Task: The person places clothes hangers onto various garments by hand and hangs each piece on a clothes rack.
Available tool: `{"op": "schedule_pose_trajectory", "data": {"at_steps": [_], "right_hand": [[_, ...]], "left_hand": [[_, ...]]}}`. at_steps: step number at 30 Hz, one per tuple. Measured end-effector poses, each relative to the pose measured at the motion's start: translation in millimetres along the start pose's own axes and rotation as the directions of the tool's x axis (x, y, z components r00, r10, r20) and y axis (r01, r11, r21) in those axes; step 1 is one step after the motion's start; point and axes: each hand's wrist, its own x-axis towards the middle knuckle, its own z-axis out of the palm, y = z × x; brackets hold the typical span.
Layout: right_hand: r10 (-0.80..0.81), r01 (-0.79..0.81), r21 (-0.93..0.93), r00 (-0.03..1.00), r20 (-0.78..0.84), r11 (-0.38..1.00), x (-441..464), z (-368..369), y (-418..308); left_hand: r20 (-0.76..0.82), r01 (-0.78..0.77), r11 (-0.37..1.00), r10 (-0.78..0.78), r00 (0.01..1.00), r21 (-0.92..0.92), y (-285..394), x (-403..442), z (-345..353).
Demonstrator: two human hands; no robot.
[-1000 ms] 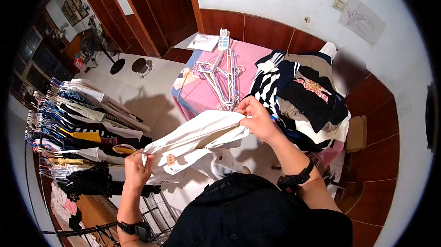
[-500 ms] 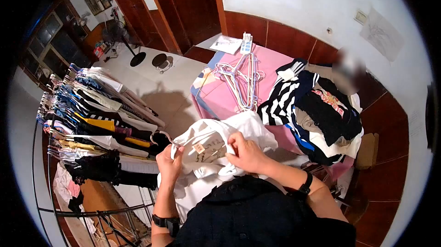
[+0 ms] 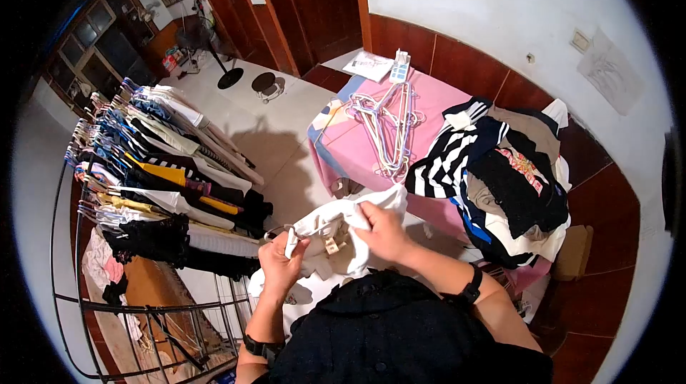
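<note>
White garment (image 3: 350, 251) spans sideways, person's side of pink table (image 3: 350, 147); left hand (image 3: 281, 262) pinches one end, right hand (image 3: 386, 234), nearer table, grips other.

The left hand (image 3: 281, 261) and right hand (image 3: 384, 232) pinch near each other, both forearms (image 3: 444, 270) angled forward.

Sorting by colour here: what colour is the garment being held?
The garment is white, clearest in the head view.
</note>
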Motion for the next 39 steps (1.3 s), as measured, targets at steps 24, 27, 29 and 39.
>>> {"op": "schedule_pose_trajectory", "data": {"at_steps": [24,27,29,39], "right_hand": [[0.041,-0.483,0.597,0.798,0.601,0.641,33,-28,43],[0.016,-0.348,0.578,0.866,0.501,0.738,31,-8,46],[-0.038,-0.036,0.235,0.952,0.303,0.971,31,-10,36],[-0.481,0.517,0.079,0.714,0.508,0.852,34,-6,39]], "left_hand": [[-0.039,0.170,0.984,-0.168,0.985,0.050,7,-51,-15],[-0.085,0.325,0.944,-0.329,0.940,-0.058,10,-64,-16],[-0.105,0.360,0.928,-0.369,0.923,-0.100,14,-72,-16],[-0.303,0.364,0.847,-0.490,0.817,-0.387,11,-86,-30]]}}
